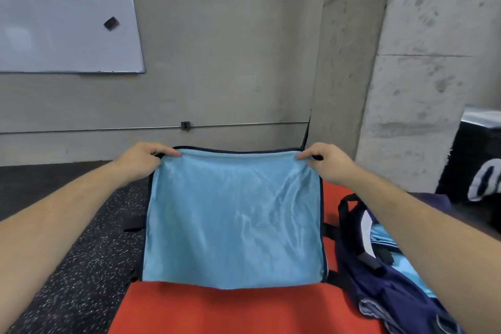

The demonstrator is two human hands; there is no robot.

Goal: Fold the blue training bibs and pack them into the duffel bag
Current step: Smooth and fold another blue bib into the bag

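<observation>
A light blue mesh bib (233, 219) with dark trim hangs spread out in front of me, over a red mat (217, 309). My left hand (143, 157) pinches its top left corner. My right hand (325, 160) pinches its top right corner. The bib's lower edge reaches the mat. To the right lies a navy duffel bag (385, 274) with black straps; light blue fabric (385, 238) shows at its opening, partly hidden by my right forearm.
Dark speckled rubber floor (81, 266) lies left of the mat. A concrete wall (230, 49) with a whiteboard (62, 13) stands ahead, a concrete pillar (423, 76) at the right. A black box (479, 160) with white print sits at the far right.
</observation>
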